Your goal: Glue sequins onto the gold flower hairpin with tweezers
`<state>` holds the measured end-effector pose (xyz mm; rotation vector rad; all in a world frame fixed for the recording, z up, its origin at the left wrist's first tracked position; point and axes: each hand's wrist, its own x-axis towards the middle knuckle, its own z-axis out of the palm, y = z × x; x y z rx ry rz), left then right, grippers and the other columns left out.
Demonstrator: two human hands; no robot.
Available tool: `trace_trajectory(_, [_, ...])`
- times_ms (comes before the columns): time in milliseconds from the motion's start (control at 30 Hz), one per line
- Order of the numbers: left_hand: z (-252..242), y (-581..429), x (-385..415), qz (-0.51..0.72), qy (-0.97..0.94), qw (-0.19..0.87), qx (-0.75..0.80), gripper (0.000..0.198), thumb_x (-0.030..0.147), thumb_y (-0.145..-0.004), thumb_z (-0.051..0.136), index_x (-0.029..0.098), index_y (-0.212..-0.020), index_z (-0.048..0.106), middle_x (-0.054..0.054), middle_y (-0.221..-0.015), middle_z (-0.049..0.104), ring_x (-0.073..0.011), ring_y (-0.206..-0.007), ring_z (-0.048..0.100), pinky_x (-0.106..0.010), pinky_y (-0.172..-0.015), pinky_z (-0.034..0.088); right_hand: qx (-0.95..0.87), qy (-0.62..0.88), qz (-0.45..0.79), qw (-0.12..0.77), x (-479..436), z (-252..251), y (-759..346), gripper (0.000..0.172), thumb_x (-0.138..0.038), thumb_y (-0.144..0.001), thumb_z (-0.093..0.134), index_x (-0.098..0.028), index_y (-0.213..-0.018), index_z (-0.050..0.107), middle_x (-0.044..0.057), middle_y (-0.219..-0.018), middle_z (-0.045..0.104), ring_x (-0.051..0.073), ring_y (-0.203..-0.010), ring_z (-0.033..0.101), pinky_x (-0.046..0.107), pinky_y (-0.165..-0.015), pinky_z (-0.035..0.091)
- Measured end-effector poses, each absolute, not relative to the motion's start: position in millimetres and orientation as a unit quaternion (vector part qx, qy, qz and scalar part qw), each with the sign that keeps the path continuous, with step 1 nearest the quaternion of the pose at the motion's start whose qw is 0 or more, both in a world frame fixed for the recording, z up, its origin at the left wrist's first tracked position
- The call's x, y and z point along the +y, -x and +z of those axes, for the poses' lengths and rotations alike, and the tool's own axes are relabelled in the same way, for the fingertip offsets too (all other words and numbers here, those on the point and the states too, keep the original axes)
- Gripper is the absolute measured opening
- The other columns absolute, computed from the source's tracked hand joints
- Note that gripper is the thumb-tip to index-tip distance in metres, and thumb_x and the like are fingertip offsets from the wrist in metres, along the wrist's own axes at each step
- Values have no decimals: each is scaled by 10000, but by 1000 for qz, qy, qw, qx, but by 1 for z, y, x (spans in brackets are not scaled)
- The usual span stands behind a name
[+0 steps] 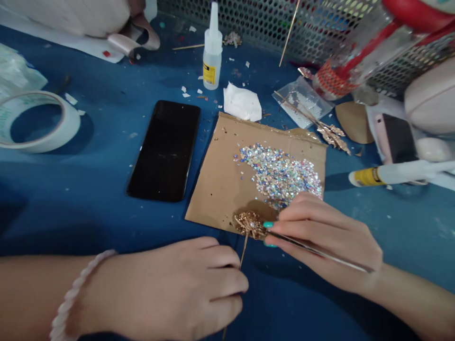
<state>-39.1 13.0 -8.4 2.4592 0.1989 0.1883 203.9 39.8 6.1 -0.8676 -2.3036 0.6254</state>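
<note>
My left hand (pixel 185 289) is closed round the thin gold stem of a hairpin (pixel 249 224). Its gold filigree head, with a small pearl at the middle, rests over the near edge of a cardboard piece (pixel 213 189). In my right hand (pixel 323 237) is a pair of tweezers (pixel 320 251), pinched between thumb and fingers. The tweezers' tips reach the right side of the ornament; whether they hold a stone there is hidden. Glittering rhinestones (pixel 280 173) lie heaped on the cardboard, just beyond my right hand.
Left of the cardboard lies a black phone (pixel 165 151), with a tape roll (pixel 39 121) farther left. A glue bottle (pixel 212 57) stands behind, near crumpled white paper (pixel 242 103). Another glue bottle (pixel 398 173) lies at right. More gold hairpins (pixel 332 135) rest on a plastic bag (pixel 298 102).
</note>
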Motion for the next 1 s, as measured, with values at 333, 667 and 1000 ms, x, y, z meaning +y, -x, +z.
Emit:
trace_trajectory(333, [-8, 40, 13, 55, -943, 322, 69, 192, 192, -958, 441, 141, -1068, 590, -38, -1014, 589, -185, -930, 495, -336, -811, 430, -868, 323, 239, 293, 40, 7, -203, 20, -118, -787, 695, -132, -798, 686, 40, -723, 647, 117, -642, 570, 308, -627, 496])
trace_trajectory(667, [-7, 39, 13, 55, -944, 318, 73, 181, 198, -967, 444, 152, -1054, 596, -32, -1003, 594, -177, -921, 503, -323, -804, 426, -871, 322, 230, 290, 38, 8, -203, 15, -120, -790, 690, -134, -790, 684, 34, -718, 650, 116, -638, 571, 306, -631, 504])
trace_trajectory(1000, [-7, 39, 14, 53, -946, 313, 70, 178, 208, -969, 453, 142, -1061, 591, -22, -1005, 585, -174, -923, 492, -330, -807, 424, -868, 330, 233, 288, 38, 9, -202, 28, -102, -791, 682, -124, -773, 682, 39, -717, 643, 122, -648, 575, 306, -645, 493])
